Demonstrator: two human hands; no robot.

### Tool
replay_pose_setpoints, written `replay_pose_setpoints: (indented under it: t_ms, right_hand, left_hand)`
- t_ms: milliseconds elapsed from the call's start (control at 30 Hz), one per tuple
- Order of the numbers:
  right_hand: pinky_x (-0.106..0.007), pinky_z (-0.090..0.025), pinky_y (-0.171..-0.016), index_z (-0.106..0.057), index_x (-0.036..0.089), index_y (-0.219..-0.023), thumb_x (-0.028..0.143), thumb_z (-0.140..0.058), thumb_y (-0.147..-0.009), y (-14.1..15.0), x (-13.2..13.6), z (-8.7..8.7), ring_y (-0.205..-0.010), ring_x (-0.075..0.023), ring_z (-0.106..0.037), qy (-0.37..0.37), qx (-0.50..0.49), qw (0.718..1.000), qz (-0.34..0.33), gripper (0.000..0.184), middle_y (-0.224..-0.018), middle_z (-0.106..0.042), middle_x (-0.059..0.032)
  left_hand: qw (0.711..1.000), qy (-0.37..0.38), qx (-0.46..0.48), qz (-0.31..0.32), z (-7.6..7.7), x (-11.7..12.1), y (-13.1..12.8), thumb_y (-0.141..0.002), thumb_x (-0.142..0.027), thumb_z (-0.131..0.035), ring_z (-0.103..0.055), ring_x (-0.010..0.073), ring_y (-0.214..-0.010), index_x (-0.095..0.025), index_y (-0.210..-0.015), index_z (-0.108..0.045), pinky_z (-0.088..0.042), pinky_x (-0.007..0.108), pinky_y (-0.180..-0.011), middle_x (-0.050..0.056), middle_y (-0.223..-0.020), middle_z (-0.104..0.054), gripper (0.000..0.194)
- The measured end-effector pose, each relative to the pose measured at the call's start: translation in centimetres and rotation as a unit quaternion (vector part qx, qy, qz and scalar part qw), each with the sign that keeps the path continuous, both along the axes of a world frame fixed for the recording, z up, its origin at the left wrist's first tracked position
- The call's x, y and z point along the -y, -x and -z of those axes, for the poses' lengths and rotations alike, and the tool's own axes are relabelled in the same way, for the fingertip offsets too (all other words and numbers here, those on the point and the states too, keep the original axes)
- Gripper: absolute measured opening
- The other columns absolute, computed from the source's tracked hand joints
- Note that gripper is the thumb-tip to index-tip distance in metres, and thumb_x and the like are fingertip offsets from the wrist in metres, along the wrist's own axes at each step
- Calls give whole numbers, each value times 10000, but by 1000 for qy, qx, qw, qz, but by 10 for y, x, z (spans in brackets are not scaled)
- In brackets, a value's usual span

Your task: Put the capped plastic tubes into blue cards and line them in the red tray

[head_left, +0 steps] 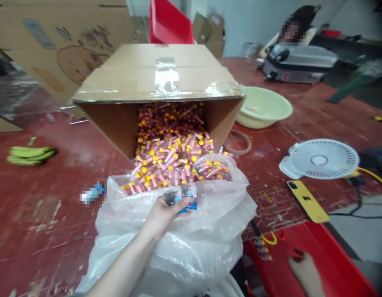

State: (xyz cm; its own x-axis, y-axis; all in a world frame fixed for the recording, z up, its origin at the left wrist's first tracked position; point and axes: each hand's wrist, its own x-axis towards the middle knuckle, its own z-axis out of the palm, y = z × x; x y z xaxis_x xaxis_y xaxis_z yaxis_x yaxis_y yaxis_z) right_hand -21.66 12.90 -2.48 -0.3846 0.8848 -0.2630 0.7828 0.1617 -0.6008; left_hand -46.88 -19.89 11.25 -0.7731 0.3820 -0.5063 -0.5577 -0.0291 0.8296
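Note:
My left hand [167,212] is closed on small flat packets [189,197] in black and blue, the thumb pressed over them. It is above a translucent plastic bag [191,239] draped over the table's front edge. Many small clear tubes with yellow caps and pink contents [172,159] spill from a cardboard box [191,76] lying on its side onto the bag. At the lower right, my right hand [307,272] is over a red bin [325,255]. It is blurred, its thumb and fingers look apart, and no held thing shows.
A pale green basin [265,107] and a brown tape ring [238,142] are right of the box. Nearer are a white fan [323,159] and a yellow phone [307,201]. Bananas [31,154] lie left on the red table [63,231]. A person [291,33] sits at the back.

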Motion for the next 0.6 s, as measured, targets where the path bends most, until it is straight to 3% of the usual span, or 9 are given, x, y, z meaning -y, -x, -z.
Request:
replay_pose_setpoints:
  t_ms: [100,167,200,267,333,400,500,600]
  right_hand:
    - [-506,-453,-587,-484,341,-750,367,-597,-619,40,5,-51,-559,-289,-553,-168,-109,980,-12,174,-673,-563,-64]
    - [-476,-474,-707,-526,298,-878,336,-598,-732,91,32,-88,-700,-279,-571,-280,-212,932,-88,167,-829,-588,-88]
    - [-456,-474,-733,-533,269,-936,325,-582,-771,122,50,-103,-765,-272,-575,-296,-267,906,-144,181,-908,-595,-99]
    - [-404,-478,-739,-535,238,-969,308,-529,-829,188,89,-122,-808,-244,-590,-226,-279,875,-324,156,-944,-617,-103]
    - [-383,-463,-788,-545,220,-926,274,-533,-832,245,124,-125,-891,-248,-594,-117,-182,862,-458,109,-955,-635,-111]
    - [-356,-455,-734,-558,200,-903,208,-642,-739,282,151,-117,-837,-250,-604,-71,-133,851,-504,185,-868,-650,-100]
    - [-277,-402,-579,-561,197,-874,134,-737,-595,299,169,-101,-621,-180,-559,-27,-111,846,-521,336,-662,-604,-17]
    - [-241,-365,-528,-507,206,-684,152,-706,-619,295,162,-98,-541,-120,-477,19,-136,849,-511,216,-569,-519,38]
  left_hand:
    - [1000,-7,3,4,3,2,4,-589,-379,-854,-685,187,-699,-127,-808,-732,-568,277,-631,78,-780,-744,356]
    - [1000,-10,9,9,3,2,4,-601,-373,-849,-687,190,-707,-126,-822,-733,-568,284,-633,87,-801,-743,352]
    - [1000,-13,13,11,3,2,4,-606,-372,-847,-688,194,-715,-126,-832,-731,-570,290,-638,91,-803,-742,354]
    - [1000,-20,19,8,3,3,4,-595,-368,-854,-682,193,-705,-124,-829,-725,-573,299,-638,81,-765,-730,362]
    - [999,-33,18,-4,3,4,3,-573,-362,-868,-661,175,-669,-124,-823,-714,-576,301,-624,50,-711,-704,378]
    - [999,-42,19,-20,3,5,2,-567,-383,-868,-639,157,-634,-126,-829,-703,-581,304,-604,21,-678,-675,402]
    - [998,-39,33,-28,3,10,2,-580,-461,-844,-659,178,-643,-127,-842,-690,-581,308,-580,27,-691,-677,451]
    - [999,-32,27,-16,3,14,3,-607,-484,-821,-695,215,-734,-129,-862,-696,-566,284,-591,78,-778,-722,455]
